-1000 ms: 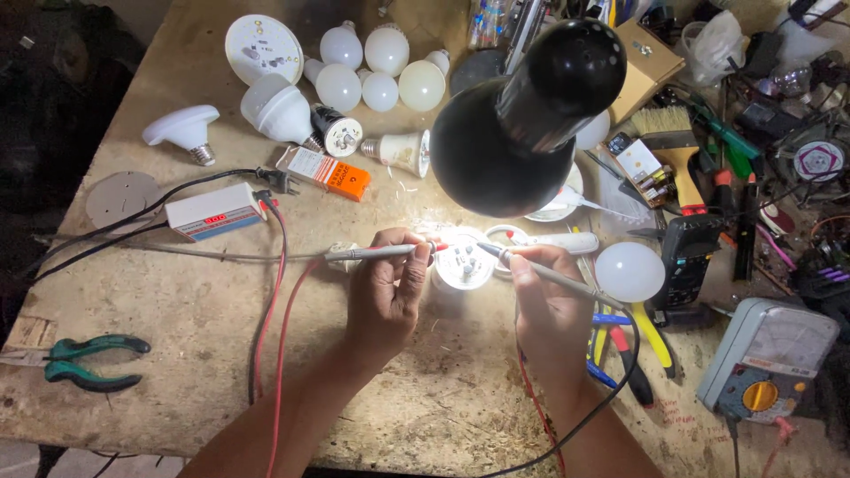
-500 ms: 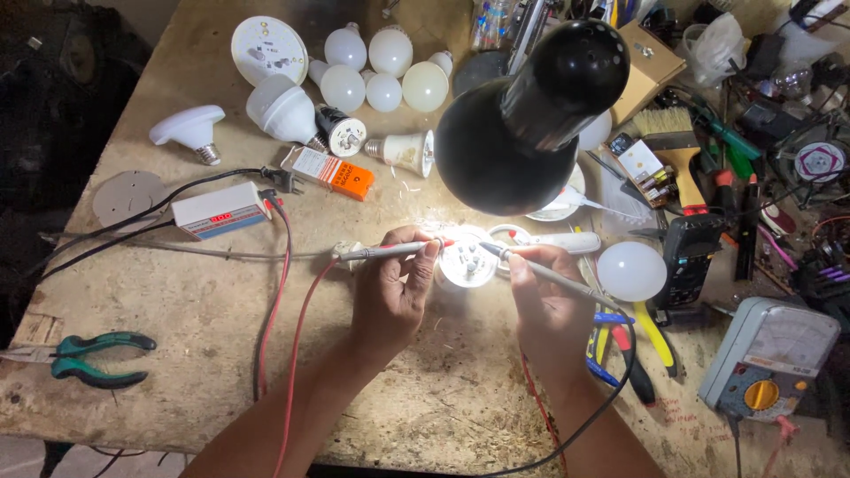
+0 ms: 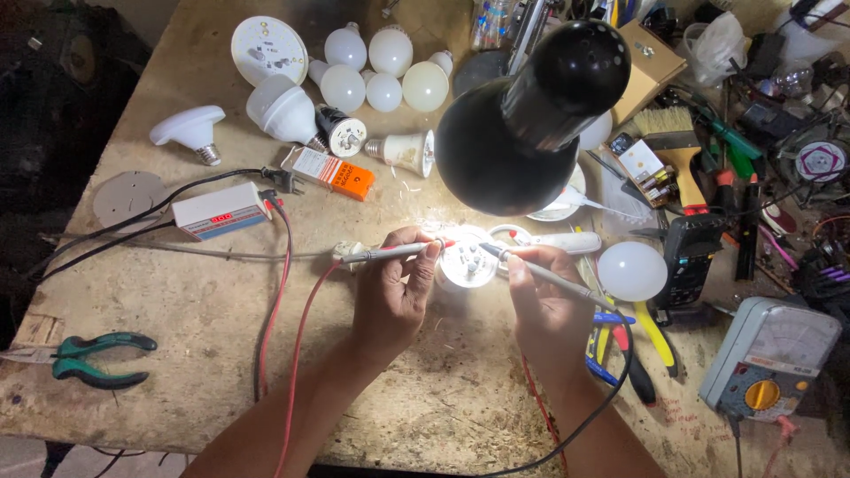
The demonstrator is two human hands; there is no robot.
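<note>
While both hands worked under the black desk lamp point(image 3: 531, 115), an orange-and-white rectangular box point(image 3: 329, 172) lay flat up-left of them, beside a white rectangular meter box with a red display point(image 3: 220, 211); a tan cardboard box point(image 3: 651, 66) sat top right; left hand point(image 3: 400, 292) was clenched around a red-tipped test probe point(image 3: 390, 253), shaft lying sideways, tip at the lit round LED board point(image 3: 467, 264); right hand point(image 3: 544, 305) pinched a black-tipped test probe point(image 3: 540, 273) like a pen, tip touching the same board; board sat on the workbench point(image 3: 177, 389) between the two hands; glare hid exact contact points; red lead point(image 3: 297, 354) ran down past the left forearm; white bulb globe point(image 3: 632, 271) lay just right; analog multimeter point(image 3: 768, 358) lower right; green-handled pliers point(image 3: 84, 358) far left; cluster of white bulbs point(image 3: 381, 75) up top; lamp shade blocked part of the bench behind.
</note>
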